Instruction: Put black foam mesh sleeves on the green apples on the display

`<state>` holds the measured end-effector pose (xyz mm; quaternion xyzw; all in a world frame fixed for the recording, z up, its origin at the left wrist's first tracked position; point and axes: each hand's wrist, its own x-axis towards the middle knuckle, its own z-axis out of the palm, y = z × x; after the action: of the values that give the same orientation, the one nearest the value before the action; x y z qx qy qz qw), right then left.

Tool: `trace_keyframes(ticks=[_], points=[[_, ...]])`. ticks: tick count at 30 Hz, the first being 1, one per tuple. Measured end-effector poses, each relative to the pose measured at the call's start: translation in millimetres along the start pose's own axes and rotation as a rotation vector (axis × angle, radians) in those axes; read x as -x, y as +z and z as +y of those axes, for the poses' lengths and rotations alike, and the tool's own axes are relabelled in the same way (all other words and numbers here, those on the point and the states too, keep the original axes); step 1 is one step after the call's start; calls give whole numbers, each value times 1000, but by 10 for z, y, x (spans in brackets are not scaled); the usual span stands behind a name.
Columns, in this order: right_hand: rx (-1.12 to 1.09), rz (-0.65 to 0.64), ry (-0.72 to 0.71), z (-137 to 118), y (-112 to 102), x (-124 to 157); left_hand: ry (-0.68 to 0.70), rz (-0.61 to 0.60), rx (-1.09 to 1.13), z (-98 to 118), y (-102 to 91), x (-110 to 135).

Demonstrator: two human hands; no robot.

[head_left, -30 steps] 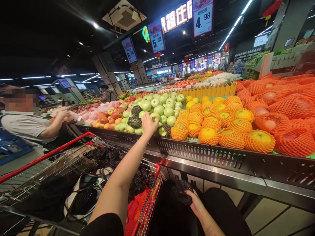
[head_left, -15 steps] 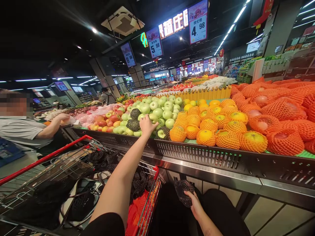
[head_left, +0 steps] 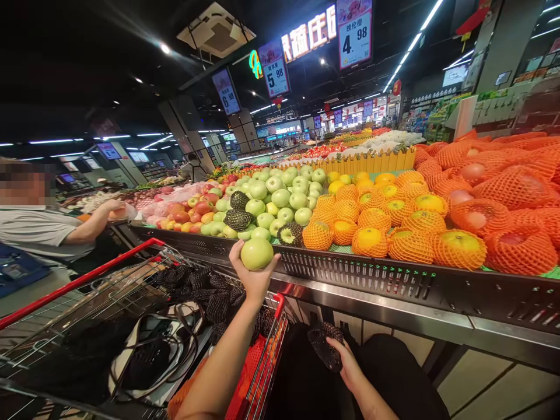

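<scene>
A green apple (head_left: 256,254) rests in the grip of my left hand (head_left: 252,283), raised just in front of the display's black edge. My right hand (head_left: 349,363), low before my lap, pinches a black foam net sleeve (head_left: 324,345); whether anything is inside it cannot be made out. Behind the left hand lies the heap of green apples (head_left: 275,185). Two apples in black nets (head_left: 237,219) sit on its left front, and another netted apple (head_left: 290,233) is at the front beside the oranges.
Oranges in orange nets (head_left: 370,241) and larger fruit in red-orange nets (head_left: 507,251) fill the right side. A red-handled shopping cart (head_left: 83,280) stands at my left, holding black nets (head_left: 219,306) and a bag. A person in a grey shirt (head_left: 39,227) reaches toward the far-left display.
My left hand has lifted a green apple from the heap and drawn it back toward me. The right hand stays low with the black net, which has tilted slightly.
</scene>
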<state>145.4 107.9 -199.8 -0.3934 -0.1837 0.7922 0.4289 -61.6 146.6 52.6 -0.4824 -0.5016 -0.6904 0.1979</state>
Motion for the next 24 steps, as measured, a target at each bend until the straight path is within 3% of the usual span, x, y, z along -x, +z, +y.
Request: trace_keyframes(ticks=[2, 5, 9, 11, 19, 24], points=[[9, 4, 18, 8, 7, 19, -121, -75, 117, 188, -72, 150], [27, 0, 43, 16, 11, 33, -422, -213, 285, 415, -114, 239], [31, -23, 50, 15, 0, 20, -919, -498, 812, 557, -151, 214], [29, -31, 45, 15, -14, 10, -1051, -539, 990, 589, -183, 204], [63, -40, 49, 33, -35, 13, -1078, -454, 1082, 646, -259, 277], [123, -138, 88, 8, -32, 34, -1050, -557, 1028, 569, -273, 351]])
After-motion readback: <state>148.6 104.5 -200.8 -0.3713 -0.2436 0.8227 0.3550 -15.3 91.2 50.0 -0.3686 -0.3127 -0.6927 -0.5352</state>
